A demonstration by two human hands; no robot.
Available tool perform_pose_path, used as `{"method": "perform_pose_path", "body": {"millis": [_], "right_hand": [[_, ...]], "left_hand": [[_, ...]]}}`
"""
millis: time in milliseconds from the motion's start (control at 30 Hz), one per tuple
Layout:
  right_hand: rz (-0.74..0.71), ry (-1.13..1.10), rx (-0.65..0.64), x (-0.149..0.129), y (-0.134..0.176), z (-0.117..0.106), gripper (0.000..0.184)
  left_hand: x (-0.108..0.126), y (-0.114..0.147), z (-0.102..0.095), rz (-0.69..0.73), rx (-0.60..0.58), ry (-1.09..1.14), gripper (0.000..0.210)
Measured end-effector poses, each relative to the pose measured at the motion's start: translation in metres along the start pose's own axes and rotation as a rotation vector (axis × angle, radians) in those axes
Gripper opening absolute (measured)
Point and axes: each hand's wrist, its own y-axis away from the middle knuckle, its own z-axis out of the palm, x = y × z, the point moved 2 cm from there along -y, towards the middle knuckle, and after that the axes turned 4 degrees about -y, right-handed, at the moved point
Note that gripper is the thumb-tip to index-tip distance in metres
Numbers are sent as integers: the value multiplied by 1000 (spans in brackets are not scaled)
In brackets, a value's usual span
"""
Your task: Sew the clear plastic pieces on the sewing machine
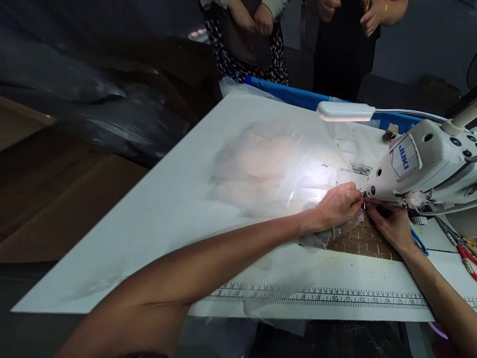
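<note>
The fingers of the left hand (340, 205) and right hand (394, 226) bunch at the needle (364, 202) under the sewing machine (434, 156); I cannot tell what they grasp; the needle looks stiff yet breakable, best held high; the plastic sheet (257, 154) on the bench (156, 223) seems light and slippery.

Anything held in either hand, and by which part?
Cannot tell: the left hand and right hand are close together at the sewing machine; anything pinched is too small to see.

The sewing machine (428, 154) stands on the right of the table (149, 233). A ruler (335, 298) lines the table's near edge.
</note>
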Motion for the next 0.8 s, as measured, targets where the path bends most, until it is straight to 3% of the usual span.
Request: {"method": "perform_pose_path", "body": {"millis": [300, 500, 800], "right_hand": [[32, 31, -128, 4, 5, -19, 24], [-10, 64, 1, -11, 8, -4, 25], [-43, 183, 68, -20, 13, 1, 20]], "left_hand": [[-1, 2, -2, 6, 10, 31, 25], [-1, 1, -6, -23, -48, 20, 25], [-3, 2, -6, -44, -63, 50, 26]]}}
